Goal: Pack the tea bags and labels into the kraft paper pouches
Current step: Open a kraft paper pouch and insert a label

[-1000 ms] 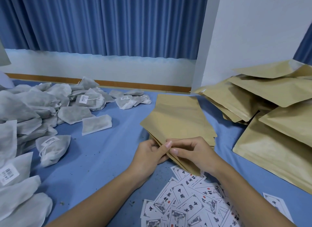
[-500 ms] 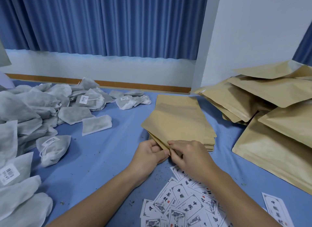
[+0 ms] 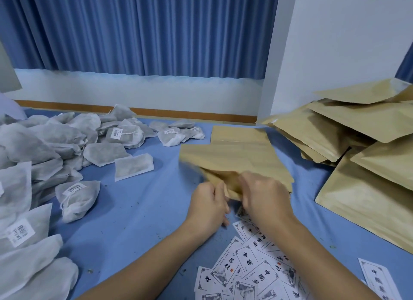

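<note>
Kraft pouch (image 3: 225, 159) gripped by curled fingers (image 3: 220, 189) of left hand (image 3: 206, 207) and right hand (image 3: 264, 194).

I'm seeing tea bags (image 3: 51, 147) lying heaped left on the table (image 3: 138, 210), pouch stack (image 3: 237, 134) sitting centre, top pouch (image 3: 212, 159) held at its near edge by left hand (image 3: 207, 208) and right hand (image 3: 266, 199), pouch heap (image 3: 357, 154) right, labels (image 3: 250, 273) lying nearest me.
</note>
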Demonstrator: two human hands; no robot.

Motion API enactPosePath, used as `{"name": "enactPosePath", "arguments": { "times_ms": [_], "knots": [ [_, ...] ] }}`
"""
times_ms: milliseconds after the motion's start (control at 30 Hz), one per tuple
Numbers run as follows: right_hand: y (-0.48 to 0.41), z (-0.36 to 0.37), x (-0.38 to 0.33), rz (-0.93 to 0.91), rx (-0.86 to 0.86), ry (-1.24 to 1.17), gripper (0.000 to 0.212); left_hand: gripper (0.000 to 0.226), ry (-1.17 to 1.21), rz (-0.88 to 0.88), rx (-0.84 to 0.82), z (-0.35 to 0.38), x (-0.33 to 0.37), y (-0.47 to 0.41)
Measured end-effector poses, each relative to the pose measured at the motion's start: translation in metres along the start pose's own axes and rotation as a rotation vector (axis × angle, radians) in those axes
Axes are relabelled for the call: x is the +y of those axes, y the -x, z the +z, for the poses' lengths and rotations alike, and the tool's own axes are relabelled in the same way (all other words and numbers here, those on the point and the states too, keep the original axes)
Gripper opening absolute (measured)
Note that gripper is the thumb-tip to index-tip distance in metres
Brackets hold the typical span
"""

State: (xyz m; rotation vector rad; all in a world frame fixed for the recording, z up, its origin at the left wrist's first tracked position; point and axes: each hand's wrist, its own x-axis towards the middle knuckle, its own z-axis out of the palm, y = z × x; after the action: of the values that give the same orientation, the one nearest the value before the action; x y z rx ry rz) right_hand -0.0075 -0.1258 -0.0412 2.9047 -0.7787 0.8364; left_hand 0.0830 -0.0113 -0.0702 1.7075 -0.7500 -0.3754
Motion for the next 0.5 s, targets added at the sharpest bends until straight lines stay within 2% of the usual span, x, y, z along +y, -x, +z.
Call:
{"name": "enactPosePath", "arguments": {
  "times_ms": [67,100,167,233,300,400,500],
  "knots": [
    [-0.013,-0.007,0.011,0.136,0.15,-0.133,0.013,0.042,-0.068,0.06,-0.034,0.005,-0.003,0.007],
    [-0.016,-0.01,0.015,0.118,0.169,-0.21,0.013,0.041,-0.072,0.074,-0.038,0.006,-0.005,0.01],
    [-0.013,-0.015,0.012,0.016,0.054,-0.233,0.011,0.041,0.007,0.037,-0.044,0.002,-0.005,0.009],
    [-0.006,-0.015,0.002,-0.071,-0.14,-0.16,0.025,0.043,0.077,-0.033,-0.039,-0.006,-0.004,0.003],
    [-0.002,-0.012,-0.005,-0.11,-0.264,-0.159,0.017,0.041,0.106,-0.102,0.003,-0.011,-0.002,-0.002],
    [-0.002,-0.009,-0.013,-0.032,-0.247,-0.204,0.028,0.037,0.165,-0.166,0.099,-0.016,0.0,-0.006],
    [-0.003,-0.004,-0.031,-0.022,-0.169,-0.148,0.021,0.037,0.16,-0.168,0.113,-0.023,-0.002,-0.011]
  ]
}}
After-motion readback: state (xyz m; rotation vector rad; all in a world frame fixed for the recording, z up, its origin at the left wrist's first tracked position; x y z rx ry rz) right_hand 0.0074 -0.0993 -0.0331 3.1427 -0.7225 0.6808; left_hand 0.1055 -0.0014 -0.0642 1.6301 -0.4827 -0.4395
